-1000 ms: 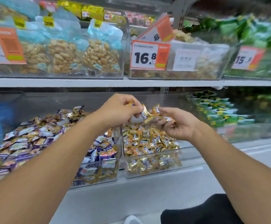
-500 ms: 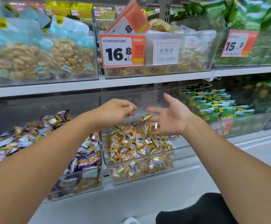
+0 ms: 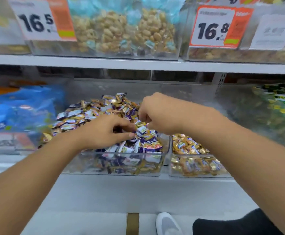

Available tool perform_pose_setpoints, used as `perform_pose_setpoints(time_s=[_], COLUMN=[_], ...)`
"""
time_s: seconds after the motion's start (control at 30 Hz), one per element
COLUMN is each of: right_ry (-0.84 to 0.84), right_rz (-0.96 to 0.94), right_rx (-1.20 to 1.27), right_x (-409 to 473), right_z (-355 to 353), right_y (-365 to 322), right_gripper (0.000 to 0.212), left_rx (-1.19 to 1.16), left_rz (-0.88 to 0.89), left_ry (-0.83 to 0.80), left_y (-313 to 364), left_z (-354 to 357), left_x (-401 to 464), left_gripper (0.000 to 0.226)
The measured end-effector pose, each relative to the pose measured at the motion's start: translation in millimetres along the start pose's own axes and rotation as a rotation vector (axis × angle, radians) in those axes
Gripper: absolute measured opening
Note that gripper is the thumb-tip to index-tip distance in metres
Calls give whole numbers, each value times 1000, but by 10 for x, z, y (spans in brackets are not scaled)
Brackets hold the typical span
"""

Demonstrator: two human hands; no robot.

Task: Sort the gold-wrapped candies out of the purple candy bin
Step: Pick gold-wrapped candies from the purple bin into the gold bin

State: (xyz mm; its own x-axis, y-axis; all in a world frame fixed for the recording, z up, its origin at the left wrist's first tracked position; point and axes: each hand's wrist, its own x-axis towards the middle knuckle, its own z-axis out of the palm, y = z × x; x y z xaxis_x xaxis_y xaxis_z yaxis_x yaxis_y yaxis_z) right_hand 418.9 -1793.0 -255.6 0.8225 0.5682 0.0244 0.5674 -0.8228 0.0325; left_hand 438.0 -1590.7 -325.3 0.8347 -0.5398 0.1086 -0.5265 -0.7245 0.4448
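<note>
Two tiers of white shelving (image 3: 138, 64) are seen, the upper tier carrying clear boxes of bagged peanuts (image 3: 121, 31) behind price cards (image 3: 43, 19). On the lower tier a clear purple candy bin (image 3: 118, 164) is set directly beside a second clear bin of gold candies (image 3: 197, 165), their walls close together; a blue bag (image 3: 24, 106) lies to the left and green packets (image 3: 280, 106) to the right. The purple candy bin is heaped high with purple-and-white wrappers, and gold-wrapped candies (image 3: 85, 108) are scattered through the heap, so the sort is judged far from finished. Both forearms are extended over this bin. The left hand (image 3: 104, 131) is laid low on the heap, fingers loosely spread and the fingertips (image 3: 131, 135) pressed among the wrappers; whether a piece is held cannot be told. The right hand (image 3: 157, 114) is curled above the heap near its right side, thumb and forefinger closed in a pinch at a gold piece (image 3: 140, 123); whether it is actually lifted free cannot be told. Risks noted: the heap stands above the front wall, so raking could push candies over the rim onto the ledge; many purple wrappers carry gold ends, so a wrong piece could be taken; a light pinch on slick foil could let a piece drop between the two bins.
</note>
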Motion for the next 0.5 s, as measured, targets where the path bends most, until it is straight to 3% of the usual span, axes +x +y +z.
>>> perform_pose_setpoints(time_s=[0.13, 0.27, 0.33, 0.4, 0.5], right_ry=[-423, -742, -701, -562, -318], right_rz=[104, 204, 191, 222, 246], right_rx=[-260, -107, -24, 209, 582], right_x=[472, 746, 790, 786, 732], right_z=[147, 298, 327, 307, 229], right_y=[-126, -99, -72, -38, 49], right_gripper=[16, 38, 35, 27, 22], left_rx=[-5, 6, 2, -41, -132], left_rz=[6, 52, 52, 44, 6], left_ry=[-91, -182, -206, -179, -24], left_y=[-92, -177, -200, -248, -258], left_z=[10, -21, -49, -51, -24], left_x=[-51, -86, -113, -163, -242], left_gripper=[19, 19, 21, 25, 34])
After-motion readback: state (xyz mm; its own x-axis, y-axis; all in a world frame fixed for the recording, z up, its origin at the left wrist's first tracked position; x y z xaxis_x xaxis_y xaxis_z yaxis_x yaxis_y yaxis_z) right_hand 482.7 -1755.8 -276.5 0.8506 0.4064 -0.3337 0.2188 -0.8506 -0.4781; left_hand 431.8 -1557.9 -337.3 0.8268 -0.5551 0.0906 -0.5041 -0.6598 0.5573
